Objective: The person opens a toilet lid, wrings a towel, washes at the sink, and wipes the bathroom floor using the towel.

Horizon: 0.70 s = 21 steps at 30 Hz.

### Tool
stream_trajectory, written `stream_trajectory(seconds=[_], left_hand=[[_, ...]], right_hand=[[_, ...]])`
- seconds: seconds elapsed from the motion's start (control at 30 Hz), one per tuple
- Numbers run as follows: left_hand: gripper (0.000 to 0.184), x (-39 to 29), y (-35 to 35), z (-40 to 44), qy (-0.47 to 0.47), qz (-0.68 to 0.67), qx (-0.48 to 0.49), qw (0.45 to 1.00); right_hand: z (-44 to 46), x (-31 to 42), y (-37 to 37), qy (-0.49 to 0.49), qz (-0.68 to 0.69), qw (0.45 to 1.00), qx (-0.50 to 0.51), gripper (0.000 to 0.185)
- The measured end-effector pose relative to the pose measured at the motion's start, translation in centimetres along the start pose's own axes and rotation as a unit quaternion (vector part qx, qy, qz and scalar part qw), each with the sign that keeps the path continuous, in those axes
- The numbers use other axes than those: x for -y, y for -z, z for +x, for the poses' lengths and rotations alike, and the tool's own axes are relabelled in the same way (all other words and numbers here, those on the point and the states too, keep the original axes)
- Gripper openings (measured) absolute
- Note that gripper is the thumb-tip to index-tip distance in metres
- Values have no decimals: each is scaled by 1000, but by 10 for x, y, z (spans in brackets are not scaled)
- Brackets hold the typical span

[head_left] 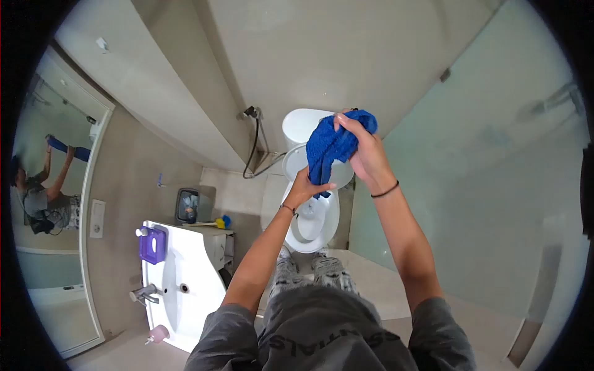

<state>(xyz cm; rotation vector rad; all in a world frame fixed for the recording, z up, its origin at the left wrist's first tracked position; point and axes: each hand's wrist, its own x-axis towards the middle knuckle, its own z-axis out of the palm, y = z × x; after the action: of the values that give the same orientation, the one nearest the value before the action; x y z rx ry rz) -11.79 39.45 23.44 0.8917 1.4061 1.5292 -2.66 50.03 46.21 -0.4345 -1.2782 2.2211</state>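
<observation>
Blue cloth (334, 145) was held up in a crumpled bunch above the toilet (335, 216), between both hands. Its upper part was clamped in the right hand (369, 157), thumb and fingers closed round the folds. Its lower, hanging end was gripped by the left hand (302, 188), with the thumb laid across it; the fingers behind were partly hidden. The step in hand was judged to be the handling of the cloth in mid-air, with neither end let go. By that judgement, a firm hold above and a controlled lower end were called for in any further move, so that the loose folds would be kept clear of the open bowl. Whether the cloth was wet could not be told.
</observation>
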Motion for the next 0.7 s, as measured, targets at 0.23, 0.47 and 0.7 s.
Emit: stream_trajectory(seconds=[0.23, 0.47, 0.7], left_hand=[[41, 170, 7, 12, 46, 57, -57, 996], [15, 290, 20, -14, 109, -78, -116, 984], [10, 263, 32, -57, 207, -169, -294, 918]], right_hand=[[37, -33, 51, 91, 8, 996, 7, 27], [9, -129, 150, 124, 64, 988, 65, 28], [-75, -298, 259, 17, -81, 962, -260, 36]])
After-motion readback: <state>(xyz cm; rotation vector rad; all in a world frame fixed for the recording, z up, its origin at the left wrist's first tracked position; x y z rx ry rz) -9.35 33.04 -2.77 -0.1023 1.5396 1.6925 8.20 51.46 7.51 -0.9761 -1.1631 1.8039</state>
